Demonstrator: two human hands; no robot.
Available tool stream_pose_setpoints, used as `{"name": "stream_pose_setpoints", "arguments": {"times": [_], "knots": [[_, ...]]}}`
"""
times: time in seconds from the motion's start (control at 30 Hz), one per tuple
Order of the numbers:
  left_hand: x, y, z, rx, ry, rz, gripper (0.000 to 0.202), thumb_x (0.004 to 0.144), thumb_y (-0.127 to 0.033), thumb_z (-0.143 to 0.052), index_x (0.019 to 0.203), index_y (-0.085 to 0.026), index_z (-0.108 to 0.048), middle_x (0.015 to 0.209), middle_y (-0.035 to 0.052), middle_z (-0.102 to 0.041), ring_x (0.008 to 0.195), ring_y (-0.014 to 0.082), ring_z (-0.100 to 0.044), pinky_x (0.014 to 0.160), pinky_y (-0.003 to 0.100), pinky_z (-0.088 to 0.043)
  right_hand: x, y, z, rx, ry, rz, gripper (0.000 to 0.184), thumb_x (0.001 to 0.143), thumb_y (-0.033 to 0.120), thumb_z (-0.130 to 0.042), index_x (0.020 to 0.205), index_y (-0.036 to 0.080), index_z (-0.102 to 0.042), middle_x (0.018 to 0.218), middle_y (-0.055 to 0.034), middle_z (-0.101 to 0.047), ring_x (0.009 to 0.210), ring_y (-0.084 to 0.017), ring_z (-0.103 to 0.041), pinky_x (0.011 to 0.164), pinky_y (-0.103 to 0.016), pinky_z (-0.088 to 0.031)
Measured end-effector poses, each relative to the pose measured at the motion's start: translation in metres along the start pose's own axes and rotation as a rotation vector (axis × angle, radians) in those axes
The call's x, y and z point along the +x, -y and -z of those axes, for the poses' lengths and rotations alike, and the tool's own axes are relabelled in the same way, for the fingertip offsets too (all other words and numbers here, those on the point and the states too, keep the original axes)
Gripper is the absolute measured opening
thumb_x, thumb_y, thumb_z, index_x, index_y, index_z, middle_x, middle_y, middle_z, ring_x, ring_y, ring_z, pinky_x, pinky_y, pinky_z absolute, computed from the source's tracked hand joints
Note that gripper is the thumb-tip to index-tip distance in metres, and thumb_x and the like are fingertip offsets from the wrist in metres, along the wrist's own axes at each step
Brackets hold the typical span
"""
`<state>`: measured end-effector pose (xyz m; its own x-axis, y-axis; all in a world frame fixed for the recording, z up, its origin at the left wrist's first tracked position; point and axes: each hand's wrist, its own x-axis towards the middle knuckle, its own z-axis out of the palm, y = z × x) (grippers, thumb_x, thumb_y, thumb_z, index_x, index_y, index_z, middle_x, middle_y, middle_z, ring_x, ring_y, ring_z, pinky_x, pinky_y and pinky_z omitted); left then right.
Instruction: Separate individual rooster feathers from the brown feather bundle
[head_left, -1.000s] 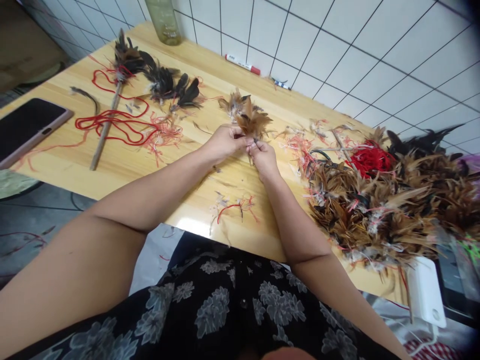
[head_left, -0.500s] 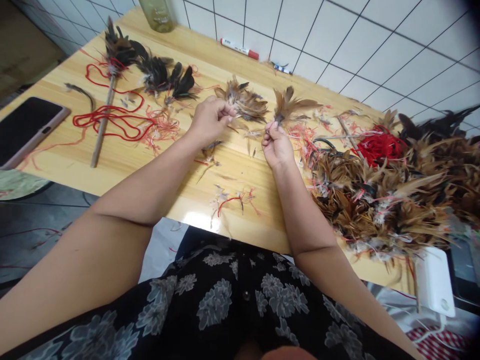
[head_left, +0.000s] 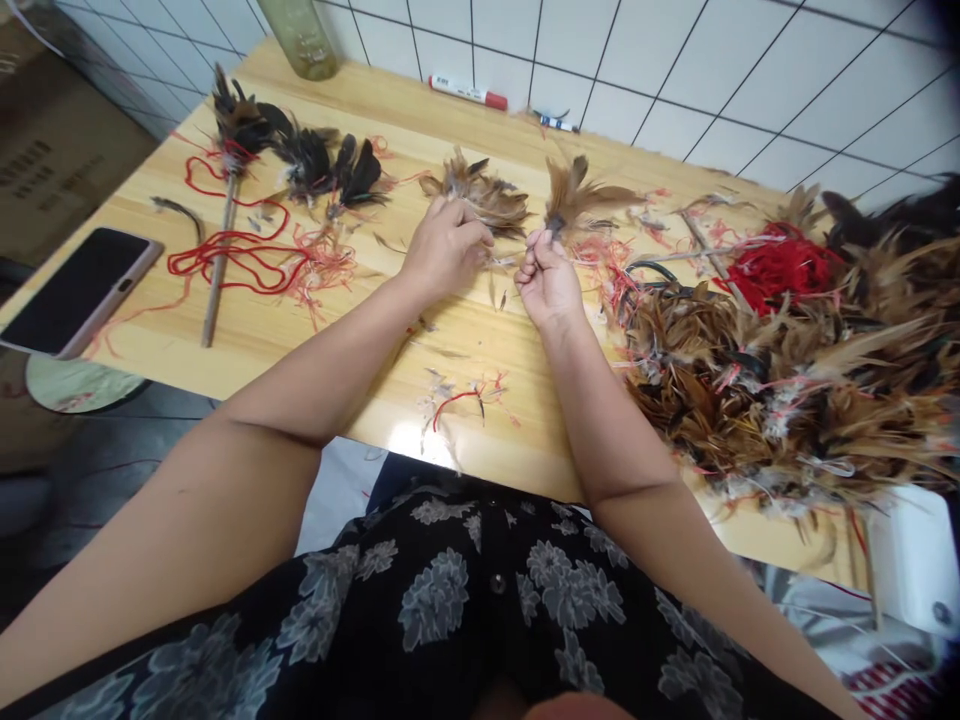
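The brown feather tuft (head_left: 577, 195) rises from the fingertips of the right hand (head_left: 553, 285), to the left of the big feather pile (head_left: 720, 400) and apart from it. That hand's thumb and forefinger pinch the tuft at its dark base, the other fingers curl toward the palm, and the plumes fan away from the person. Farther left of the pile, the left hand (head_left: 450, 250) is bent over beside a small feather heap (head_left: 495, 205); its fingers are curved, but I cannot tell whether they pinch anything or touch the heap. A bundle of red cord (head_left: 784, 265) sits at the pile's far edge (tangled and far brighter than the plumage around it). Well to the pile's left, past both hands, lies a wooden stick (head_left: 211, 318) with dark feathers (head_left: 244, 125) at its far end and loops of red cord across it. A phone (head_left: 79, 290) lies leftmost from the pile, and a red-capped marker (head_left: 466, 92) rests beyond it to the left, near the tiled wall (head_left: 581, 45).
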<state>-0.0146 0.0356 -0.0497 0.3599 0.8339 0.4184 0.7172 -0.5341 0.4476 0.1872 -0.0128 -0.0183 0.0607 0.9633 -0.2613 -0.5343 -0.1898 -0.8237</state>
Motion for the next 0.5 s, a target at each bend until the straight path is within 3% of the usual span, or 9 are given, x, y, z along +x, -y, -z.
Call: {"name": "stream_pose_setpoints", "arguments": {"times": [0.13, 0.27, 0.37, 0.5], "knots": [[0.005, 0.007, -0.011, 0.014, 0.027, -0.002, 0.026, 0.116, -0.046, -0.067, 0.099, -0.029, -0.076, 0.116, 0.0109, -0.081, 0.132, 0.0340, -0.067, 0.120, 0.062, -0.054, 0.004, -0.008, 0.001, -0.080, 0.021, 0.029, 0.055, 0.111, 0.064, -0.088, 0.088, 0.025, -0.057, 0.067, 0.0099, -0.045, 0.057, -0.006, -0.040, 0.055, -0.018, -0.038], [0.008, 0.025, -0.018, 0.034, 0.004, -0.024, 0.048, 0.123, -0.066, -0.048, 0.097, -0.030, -0.066, 0.114, 0.0095, -0.077, 0.126, 0.0312, -0.062, 0.121, 0.061, -0.051, 0.014, -0.021, 0.007, -0.231, 0.032, 0.101, 0.059, 0.103, 0.079, -0.090, 0.093, 0.025, -0.066, 0.070, 0.0088, -0.050, 0.060, -0.007, -0.046, 0.058, -0.020, -0.041], [0.006, 0.023, -0.007, -0.036, -0.044, -0.070, 0.051, 0.123, -0.073, -0.042, 0.099, -0.032, -0.063, 0.112, 0.0100, -0.076, 0.119, 0.0339, -0.064, 0.115, 0.062, -0.052, 0.018, -0.026, 0.011, -0.333, 0.027, 0.168, 0.062, 0.098, 0.084, -0.090, 0.096, 0.025, -0.073, 0.073, 0.0065, -0.057, 0.070, -0.010, -0.059, 0.066, -0.023, -0.050], [-0.002, -0.008, 0.020, -0.127, 0.026, -0.033, 0.026, 0.117, -0.054, -0.068, 0.100, -0.034, -0.065, 0.103, 0.0066, -0.077, 0.124, 0.0357, -0.069, 0.117, 0.059, -0.054, 0.013, -0.026, 0.012, -0.427, 0.015, 0.193, 0.060, 0.097, 0.085, -0.089, 0.092, 0.026, -0.077, 0.076, 0.0026, -0.065, 0.088, -0.018, -0.073, 0.076, -0.028, -0.056]]}}
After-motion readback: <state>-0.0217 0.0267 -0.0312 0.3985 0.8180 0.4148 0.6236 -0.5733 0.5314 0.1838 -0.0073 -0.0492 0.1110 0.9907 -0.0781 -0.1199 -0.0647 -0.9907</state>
